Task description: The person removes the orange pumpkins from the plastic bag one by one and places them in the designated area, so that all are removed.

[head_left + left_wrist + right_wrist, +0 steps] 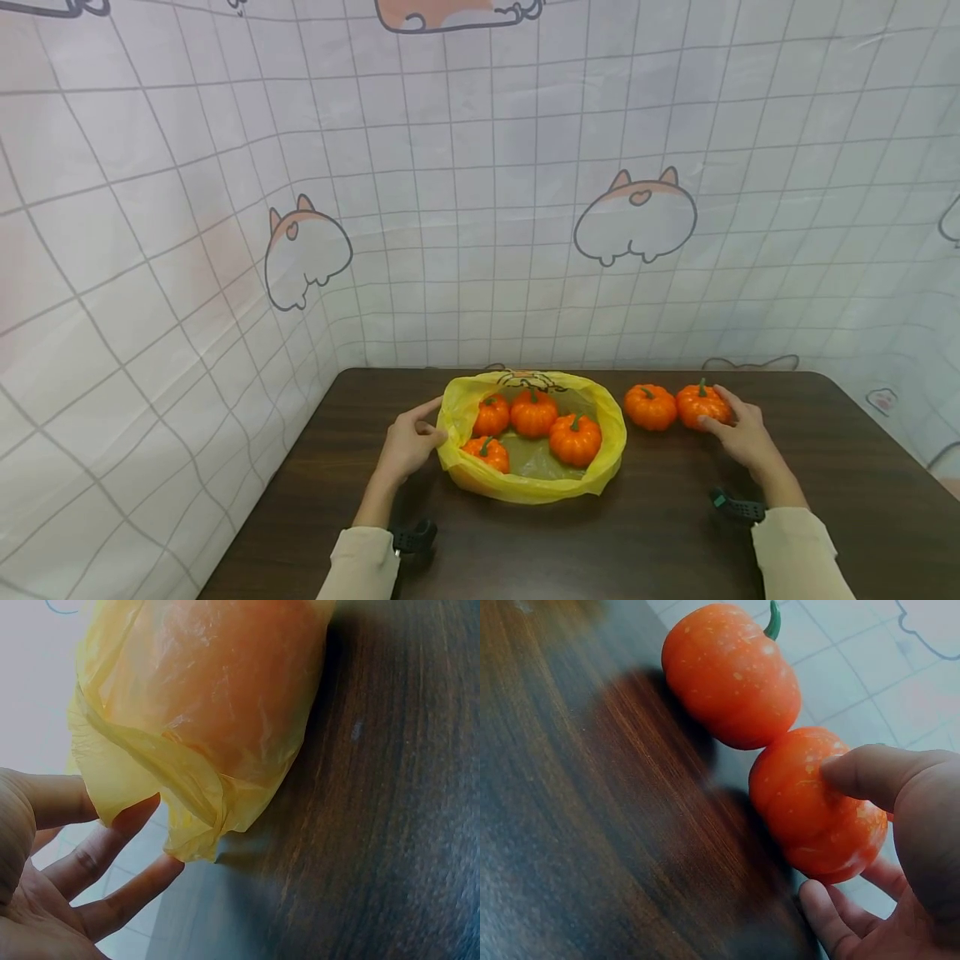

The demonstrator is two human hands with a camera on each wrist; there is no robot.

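One upright pumpkin (pixel 701 403), stem skyward, sits gripped by right hand (pixel 742 437).

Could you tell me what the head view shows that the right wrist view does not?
Only the head view shows the yellow bag with four small pumpkins inside, the left hand at the bag's left rim, and the printed cloth backdrop around the table.

Only the right wrist view shows the grip closely: the thumb presses on the held pumpkin, with the fingers curled beneath it.

Both show the right hand on the held pumpkin, the second loose pumpkin beside it, and the dark wooden table.
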